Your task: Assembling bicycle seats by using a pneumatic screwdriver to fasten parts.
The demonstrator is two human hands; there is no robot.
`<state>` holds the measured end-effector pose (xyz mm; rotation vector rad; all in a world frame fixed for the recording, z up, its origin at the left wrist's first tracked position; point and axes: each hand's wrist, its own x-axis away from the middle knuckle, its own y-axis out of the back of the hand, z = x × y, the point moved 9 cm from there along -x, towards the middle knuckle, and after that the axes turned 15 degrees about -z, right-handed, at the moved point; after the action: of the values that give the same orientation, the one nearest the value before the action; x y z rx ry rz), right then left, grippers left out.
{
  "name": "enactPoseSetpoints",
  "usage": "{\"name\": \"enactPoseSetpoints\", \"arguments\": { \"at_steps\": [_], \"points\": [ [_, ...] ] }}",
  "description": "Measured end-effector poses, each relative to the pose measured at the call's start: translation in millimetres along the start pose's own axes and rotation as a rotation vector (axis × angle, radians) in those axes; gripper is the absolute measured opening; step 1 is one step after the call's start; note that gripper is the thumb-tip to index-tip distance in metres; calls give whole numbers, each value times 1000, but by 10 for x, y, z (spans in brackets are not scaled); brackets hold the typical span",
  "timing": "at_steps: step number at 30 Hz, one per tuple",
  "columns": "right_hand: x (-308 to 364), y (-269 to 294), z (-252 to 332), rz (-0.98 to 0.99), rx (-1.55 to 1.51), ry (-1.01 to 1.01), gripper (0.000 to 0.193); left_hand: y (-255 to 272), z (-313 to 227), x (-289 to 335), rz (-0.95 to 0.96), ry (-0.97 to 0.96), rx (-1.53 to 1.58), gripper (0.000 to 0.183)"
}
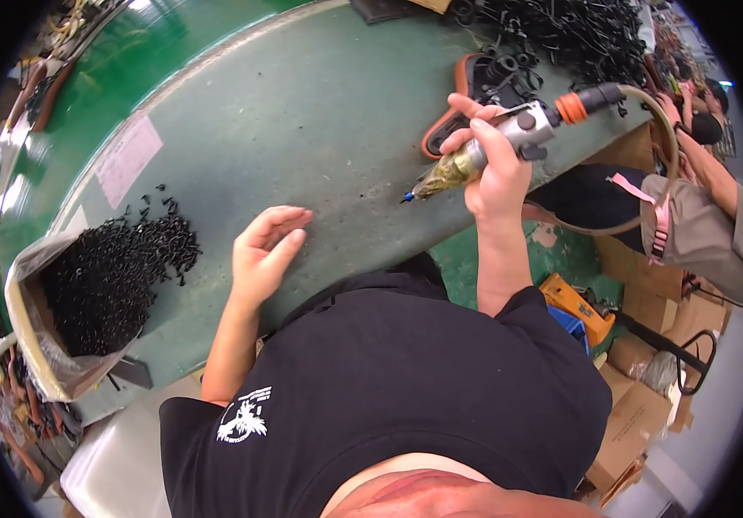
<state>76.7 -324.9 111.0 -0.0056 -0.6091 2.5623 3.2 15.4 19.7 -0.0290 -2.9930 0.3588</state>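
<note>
My right hand (pixel 499 168) is wrapped round an air screwdriver (pixel 473 154) with a silver body, yellowish tape near the nose and a blue tip. Its tip points down and left, apart from the green worktop (pixel 346 121). A hose (pixel 673 129) runs from its black rear end past an orange-red ring. To the left, my left hand (pixel 266 250) hovers over or rests near the table's front edge, its thumb apart from the loosely bent fingers and nothing visible in it. Behind the right hand lies a long black piece with an orange-brown rim (pixel 434 138), partly hidden.
At left, a plastic-lined box (pixel 22 302) spills small black screw-like parts (pixel 121 272) onto the table. Black rings and loops (pixel 570 34) lie heaped at far right. Another person (pixel 708 216) is on the right, near cardboard boxes (pixel 635 423). A pale sheet (pixel 130 160) lies at left.
</note>
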Motion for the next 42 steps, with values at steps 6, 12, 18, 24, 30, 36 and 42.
{"name": "enactPoseSetpoints", "arguments": {
  "at_steps": [6,12,18,24,30,36,42],
  "points": [
    [-373,399,-12,-164,187,59,10,280,140,73,-89,77,-44,27],
    [-172,385,-54,-130,323,-49,13,330,55,73,-162,-3,-30,26],
    [-256,334,-278,-83,419,-49,13,328,213,61,-182,100,-37,26],
    [-19,23,-523,250,512,-177,22,305,-98,-113,-135,-116,-245,25],
    [917,-246,-685,690,615,-541,27,93,-640,-330,-261,-645,-639,73],
    [1219,-404,-615,796,714,-670,20,74,-443,-112,-400,-743,-707,71],
    [952,-785,260,614,365,-228,42,65,-586,-31,-524,-786,-706,57]
  ]
}}
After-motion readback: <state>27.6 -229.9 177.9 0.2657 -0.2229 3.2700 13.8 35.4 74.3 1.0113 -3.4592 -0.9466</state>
